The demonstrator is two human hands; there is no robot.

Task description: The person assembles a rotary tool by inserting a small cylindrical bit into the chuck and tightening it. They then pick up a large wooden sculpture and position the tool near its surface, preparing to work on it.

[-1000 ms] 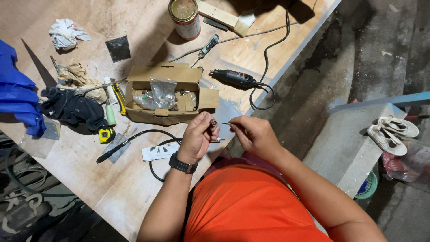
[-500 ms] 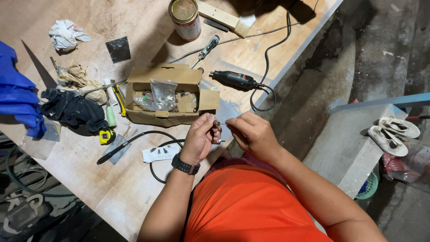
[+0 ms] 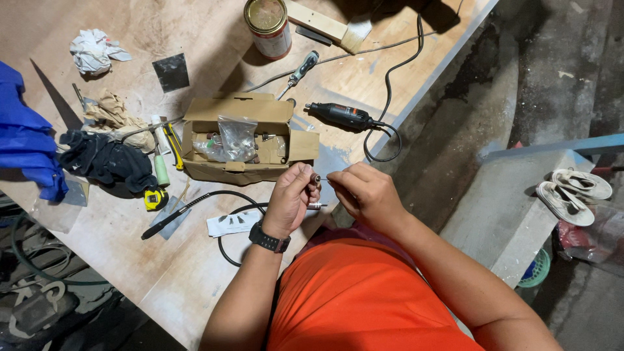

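My left hand (image 3: 289,200), with a black watch on its wrist, pinches a small metal fitting (image 3: 315,177) just above the plywood table's near edge. My right hand (image 3: 364,188) is right beside it, and its fingertips hold a thin bit against that fitting. Under my left hand lies the metal end (image 3: 318,206) of a black flexible shaft (image 3: 195,208), which loops across the table. An open cardboard box (image 3: 240,140) with small plastic bags of parts sits just beyond my hands.
On the plywood table (image 3: 130,273) lie a black rotary tool (image 3: 341,116) with its cord, a screwdriver (image 3: 302,67), a tin can (image 3: 268,26), a yellow tape measure (image 3: 155,198), a black cloth (image 3: 107,161) and rags. Blue fabric (image 3: 23,140) lies at left. To the right, a concrete step holds white shoes (image 3: 572,192).
My hands have drawn closer together, so that my right fingertips now meet the fitting in my left hand. Nothing on the table has moved.
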